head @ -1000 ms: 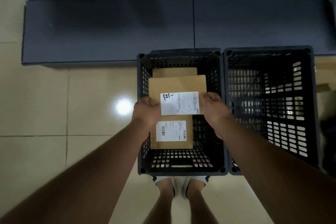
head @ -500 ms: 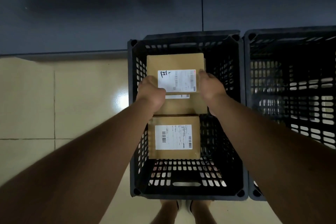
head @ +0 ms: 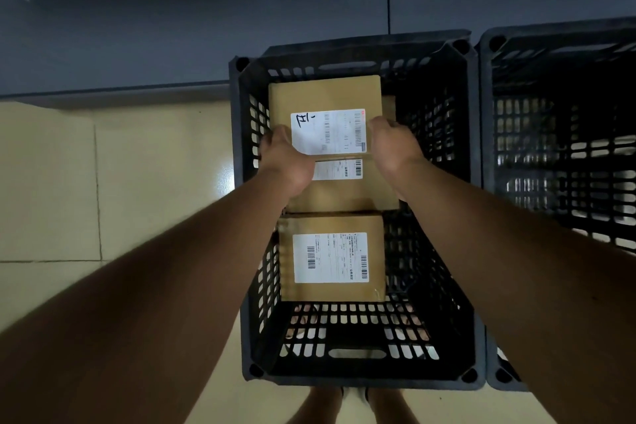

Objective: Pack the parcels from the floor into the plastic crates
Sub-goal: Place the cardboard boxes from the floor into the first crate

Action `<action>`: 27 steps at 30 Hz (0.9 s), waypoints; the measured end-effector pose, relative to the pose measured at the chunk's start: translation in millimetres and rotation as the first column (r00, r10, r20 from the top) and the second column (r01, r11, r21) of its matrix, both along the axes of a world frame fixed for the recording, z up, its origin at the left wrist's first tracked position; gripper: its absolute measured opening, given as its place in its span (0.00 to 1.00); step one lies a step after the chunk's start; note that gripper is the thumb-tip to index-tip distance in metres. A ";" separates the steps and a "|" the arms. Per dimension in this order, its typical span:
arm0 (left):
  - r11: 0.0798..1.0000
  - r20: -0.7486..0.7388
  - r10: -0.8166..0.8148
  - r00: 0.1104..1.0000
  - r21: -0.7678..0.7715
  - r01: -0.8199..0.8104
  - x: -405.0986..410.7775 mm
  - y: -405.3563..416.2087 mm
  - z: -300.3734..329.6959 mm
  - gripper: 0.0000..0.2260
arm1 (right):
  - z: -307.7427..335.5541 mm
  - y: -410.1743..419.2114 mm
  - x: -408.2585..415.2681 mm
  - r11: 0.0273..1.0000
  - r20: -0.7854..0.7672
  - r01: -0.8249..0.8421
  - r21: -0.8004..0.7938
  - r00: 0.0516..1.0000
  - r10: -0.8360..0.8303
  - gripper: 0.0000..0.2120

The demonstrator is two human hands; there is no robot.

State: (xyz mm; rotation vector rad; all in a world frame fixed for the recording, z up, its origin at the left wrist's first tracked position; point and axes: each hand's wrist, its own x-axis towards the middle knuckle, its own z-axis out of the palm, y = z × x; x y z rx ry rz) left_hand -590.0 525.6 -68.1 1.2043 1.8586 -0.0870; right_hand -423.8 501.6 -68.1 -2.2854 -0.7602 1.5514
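A brown cardboard parcel [head: 323,96] with a white label marked in black pen is held inside the black plastic crate [head: 354,52], at its far end. My left hand [head: 285,162] grips its left edge and my right hand [head: 392,144] grips its right edge. It sits on top of another labelled parcel [head: 344,189]. A third parcel [head: 330,258] with a white label lies nearer to me in the same crate. The fingers under the held parcel are hidden.
A second black crate [head: 564,134] stands directly right of the first, its inside dark. Beige floor tiles [head: 103,182] lie to the left. A dark grey shelf base [head: 172,10] runs behind the crates. My feet [head: 354,403] show below the crate.
Both hands have carried the marked parcel forward and down into the crate, from above the near parcel to the far end. The view has moved closer to the crate.
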 end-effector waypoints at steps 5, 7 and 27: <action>0.995 0.059 0.079 0.995 -0.069 -0.075 0.6 12.0 19.6 0.22 | 12.9 5.5 9.7 1.000 -0.075 0.019 -0.021 0.997 -0.021 0.29; 0.991 0.068 0.114 0.991 -0.078 -0.109 1.6 13.9 32.6 0.22 | 24.3 3.7 19.2 1.000 -0.057 0.012 0.022 0.998 -0.011 0.27; 0.981 0.269 -0.098 0.958 -0.135 0.138 109.5 -92.8 260.5 0.20 | 240.3 -143.1 103.5 0.998 0.070 0.060 0.011 0.996 -0.061 0.25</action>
